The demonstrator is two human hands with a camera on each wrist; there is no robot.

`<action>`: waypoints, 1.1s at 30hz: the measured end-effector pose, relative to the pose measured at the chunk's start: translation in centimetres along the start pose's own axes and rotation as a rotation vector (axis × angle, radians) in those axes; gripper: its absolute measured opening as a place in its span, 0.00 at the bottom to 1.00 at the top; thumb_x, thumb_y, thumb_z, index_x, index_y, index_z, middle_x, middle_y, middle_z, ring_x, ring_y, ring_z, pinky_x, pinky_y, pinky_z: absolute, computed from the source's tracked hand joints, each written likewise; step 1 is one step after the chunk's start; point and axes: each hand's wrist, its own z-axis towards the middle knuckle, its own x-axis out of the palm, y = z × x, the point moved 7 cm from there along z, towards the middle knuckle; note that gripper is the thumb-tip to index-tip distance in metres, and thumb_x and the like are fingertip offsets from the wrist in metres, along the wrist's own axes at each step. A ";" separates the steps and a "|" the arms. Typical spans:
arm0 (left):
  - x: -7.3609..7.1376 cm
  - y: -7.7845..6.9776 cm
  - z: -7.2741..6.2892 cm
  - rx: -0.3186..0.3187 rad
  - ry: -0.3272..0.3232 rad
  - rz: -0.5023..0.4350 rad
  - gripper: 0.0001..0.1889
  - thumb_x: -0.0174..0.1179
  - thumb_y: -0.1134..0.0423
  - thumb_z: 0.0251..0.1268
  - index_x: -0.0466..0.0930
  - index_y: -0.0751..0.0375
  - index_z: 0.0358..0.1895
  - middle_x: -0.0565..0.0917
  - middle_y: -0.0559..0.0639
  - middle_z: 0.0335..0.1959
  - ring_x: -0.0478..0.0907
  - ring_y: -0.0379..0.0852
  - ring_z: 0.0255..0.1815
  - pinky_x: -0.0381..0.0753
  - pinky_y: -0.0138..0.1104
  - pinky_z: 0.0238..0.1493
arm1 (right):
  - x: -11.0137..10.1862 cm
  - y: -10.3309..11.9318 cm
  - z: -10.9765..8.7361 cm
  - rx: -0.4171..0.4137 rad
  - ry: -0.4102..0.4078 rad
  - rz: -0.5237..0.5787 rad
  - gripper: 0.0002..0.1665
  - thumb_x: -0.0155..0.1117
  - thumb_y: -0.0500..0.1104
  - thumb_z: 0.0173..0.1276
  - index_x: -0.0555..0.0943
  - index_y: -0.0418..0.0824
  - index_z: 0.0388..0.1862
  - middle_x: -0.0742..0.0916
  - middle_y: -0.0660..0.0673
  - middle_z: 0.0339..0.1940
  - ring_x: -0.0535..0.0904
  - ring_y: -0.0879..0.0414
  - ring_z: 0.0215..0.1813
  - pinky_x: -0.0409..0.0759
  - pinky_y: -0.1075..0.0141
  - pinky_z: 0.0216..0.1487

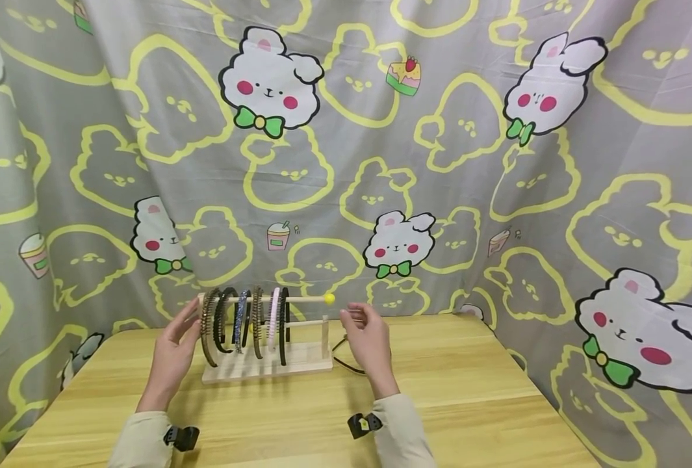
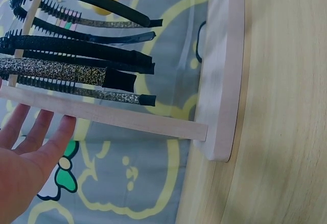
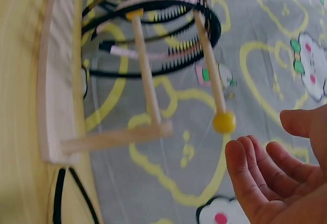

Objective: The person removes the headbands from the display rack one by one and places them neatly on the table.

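From my station I had the left hand (image 1: 173, 354) at the left upright (image 2: 112, 113) of the wooden rack (image 1: 264, 374), fingertips touching it; with the thumb mostly hidden, I couldn't tell whether it pinched the wood. The right hand (image 1: 369, 338) was empty, thumb and fingers apart, near the yellow ball (image 1: 329, 299) tipping the upper rod (image 1: 307, 299). The rack stood on the desk (image 1: 468, 403), several headbands (image 1: 257, 331) hanging from that rod.
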 end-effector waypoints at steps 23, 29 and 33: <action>0.1 0.2 -0.1 -0.001 0.001 -0.001 0.27 0.47 0.51 0.84 0.58 0.39 0.81 0.63 0.52 0.80 0.65 0.24 0.65 0.68 0.11 0.55 | 7.7 2.5 -1.8 -0.119 0.201 -0.100 0.17 0.70 0.51 0.72 0.84 0.44 0.53 0.89 0.51 0.43 0.85 0.60 0.43 0.85 0.66 0.44; 0.0 0.0 -0.1 0.001 0.001 0.005 0.27 0.47 0.51 0.84 0.58 0.40 0.81 0.63 0.53 0.80 0.65 0.23 0.64 0.68 0.11 0.55 | 8.1 2.5 -1.7 -0.104 0.185 -0.110 0.16 0.71 0.49 0.71 0.84 0.45 0.53 0.89 0.52 0.43 0.85 0.61 0.43 0.85 0.66 0.44; 0.0 0.0 -0.2 0.002 -0.001 0.003 0.27 0.47 0.52 0.84 0.58 0.41 0.81 0.64 0.55 0.80 0.65 0.21 0.63 0.69 0.11 0.55 | 8.7 2.4 -1.6 -0.100 0.174 -0.109 0.15 0.72 0.48 0.70 0.83 0.44 0.52 0.88 0.50 0.44 0.84 0.61 0.43 0.85 0.68 0.41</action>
